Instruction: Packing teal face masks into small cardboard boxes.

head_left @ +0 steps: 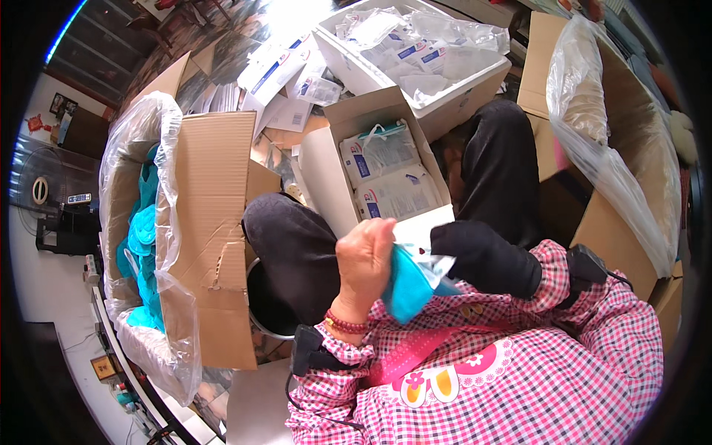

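Note:
My left hand is bare and closed around a folded teal cloth item that sits partly inside a clear plastic pouch. My right hand, in a black glove, grips the other side of the same pouch and cloth. Both hands are raised close to my chest, above my lap. Just beyond them an open small cardboard box holds flat sealed packets with blue and white labels.
A large cardboard box lined with clear plastic and holding several teal cloth items stands at my left. Another plastic-lined box is at my right. A white foam bin of packets lies ahead. A metal pot sits under my knee.

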Tool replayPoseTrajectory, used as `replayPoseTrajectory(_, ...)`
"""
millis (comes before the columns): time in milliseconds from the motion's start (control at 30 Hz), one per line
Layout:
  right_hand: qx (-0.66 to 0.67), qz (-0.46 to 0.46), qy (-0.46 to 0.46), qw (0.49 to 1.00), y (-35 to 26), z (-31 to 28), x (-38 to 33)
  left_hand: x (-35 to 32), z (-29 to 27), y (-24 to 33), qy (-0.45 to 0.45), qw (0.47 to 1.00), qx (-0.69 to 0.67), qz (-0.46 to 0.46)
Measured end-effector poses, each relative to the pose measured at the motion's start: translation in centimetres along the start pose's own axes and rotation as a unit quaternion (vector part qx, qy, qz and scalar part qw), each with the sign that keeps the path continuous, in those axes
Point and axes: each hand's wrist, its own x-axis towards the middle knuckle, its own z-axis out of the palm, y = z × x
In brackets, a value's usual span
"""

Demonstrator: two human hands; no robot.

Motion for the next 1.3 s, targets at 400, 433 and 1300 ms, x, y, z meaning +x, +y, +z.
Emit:
replayPoseTrajectory(400,-0.151,-0.096,-0.245,0.953,-2.6,2.1,-0.7,-0.7,1.8,-3.3,0.023,0.999,0.003,-0.037)
replayPoseTrajectory(433,-0.181,-0.108,-0.248,0.946,-2.6,2.4,-0.9,-0.9,1.8,-3.2,0.024,0.999,0.003,-0.037)
replayPoseTrajectory(1300,-0.264,-0.039,-0.338,0.902,-0.9,0.8,0.3,-2.8,1.8,-0.4,-0.077,0.994,0.059,-0.052)
